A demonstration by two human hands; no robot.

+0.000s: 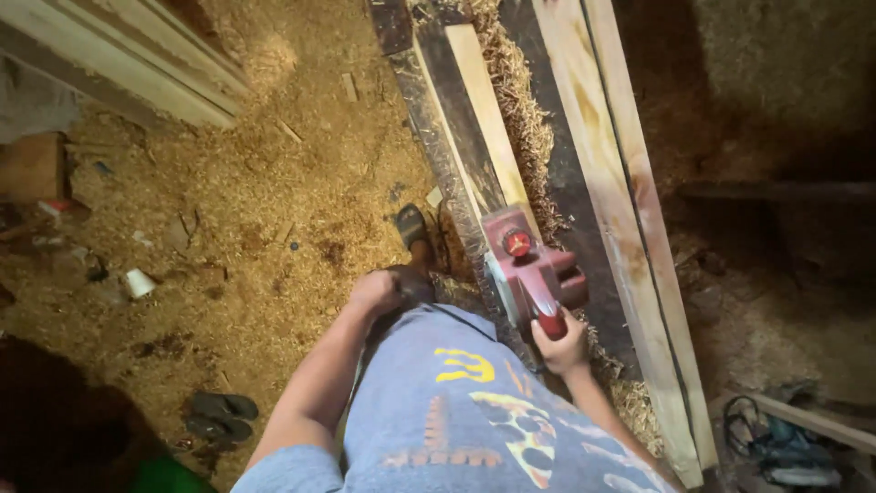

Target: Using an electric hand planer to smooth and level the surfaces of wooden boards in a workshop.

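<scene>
Planer (pixel 529 265) gripped only by my right hand (pixel 561 345), left hand (pixel 376 292) loosely curled on my knee holding nothing, so it could skid off the narrow plank (pixel 488 119) into shavings (pixel 525 110)

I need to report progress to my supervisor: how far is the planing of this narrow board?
Done: curly shavings lie heaped beside the narrow board, so planing has already taken place. In hand: the right hand holds the grip of the red electric planer at the board's near end; the left hand rests at the knee. Left: the board ahead; the wide planks lie alongside.
</scene>
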